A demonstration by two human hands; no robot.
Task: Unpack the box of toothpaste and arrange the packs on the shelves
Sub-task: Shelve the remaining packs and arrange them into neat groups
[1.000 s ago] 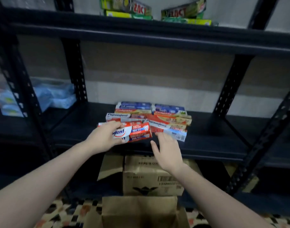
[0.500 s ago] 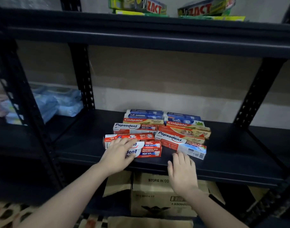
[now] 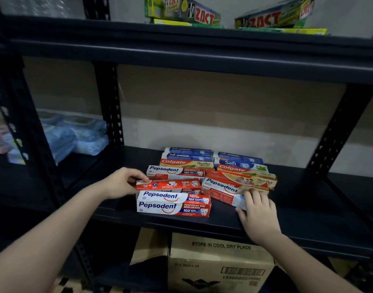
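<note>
Several toothpaste packs lie flat on the dark middle shelf (image 3: 287, 218): Safi and Colgate packs (image 3: 187, 162) at the back, Pepsodent packs in front. My left hand (image 3: 122, 182) grips the left end of a red Pepsodent pack (image 3: 170, 184) that lies behind the two front Pepsodent packs (image 3: 172, 205). My right hand (image 3: 258, 212) rests with straight fingers on the near right end of a slanted Pepsodent pack (image 3: 220, 188). Below the shelf stands the opened cardboard box (image 3: 219, 267).
Green Zact packs (image 3: 194, 15) sit on the shelf above. Blue plastic-wrapped packs (image 3: 75, 136) fill the bay to the left, behind a perforated black upright (image 3: 109, 106). Another upright (image 3: 333, 136) slants at the right. Bare shelf surface extends right of the toothpaste.
My left hand slid off the front Pepsodent packs to the left end of the red pack behind them. My right hand moved up from the shelf edge onto the slanted pack.
</note>
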